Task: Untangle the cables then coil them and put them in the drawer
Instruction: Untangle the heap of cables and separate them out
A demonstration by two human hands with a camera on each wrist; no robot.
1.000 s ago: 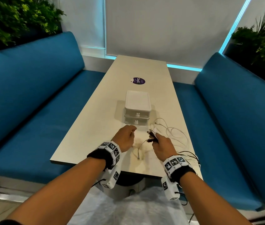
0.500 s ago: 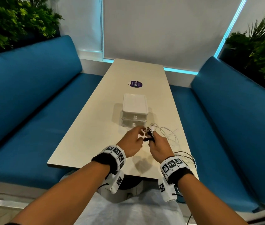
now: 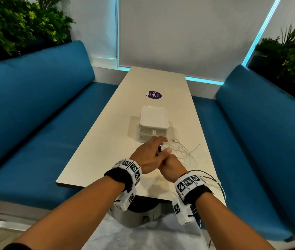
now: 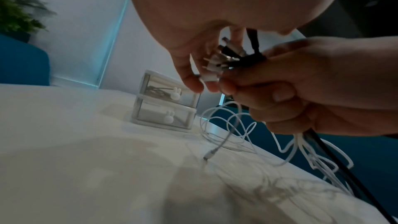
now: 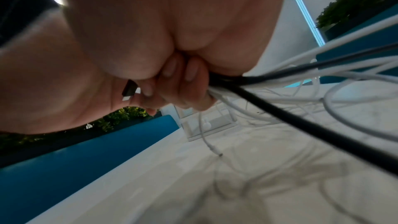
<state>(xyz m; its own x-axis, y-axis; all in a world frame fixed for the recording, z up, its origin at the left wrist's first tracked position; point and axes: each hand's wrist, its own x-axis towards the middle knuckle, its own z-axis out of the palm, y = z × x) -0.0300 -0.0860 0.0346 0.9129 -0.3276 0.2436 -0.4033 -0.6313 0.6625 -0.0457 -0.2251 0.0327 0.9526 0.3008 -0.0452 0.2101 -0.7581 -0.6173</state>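
**Both hands on the cable bundle above the near end of the table**

The right hand is closed in a fist around a bundle of cables, white and black together. In the left wrist view its fingers are curled tight, the plug ends fan out past its thumb side, and the loose lengths hang out of the bottom of the fist.

The left hand reaches in from the left, touching the right hand. Its thumb and a fingertip pinch a white plug at the edge of the fanned ends; the other fingers are only loosely bent.

From the fist, the white cable loops spill onto the table to the right of the hands, and a black cable trails toward the near right edge. One free plug tip touches the tabletop below the hands.

The small white drawer unit, two drawers stacked, stands just beyond the hands in the middle of the table, both drawers pushed in.
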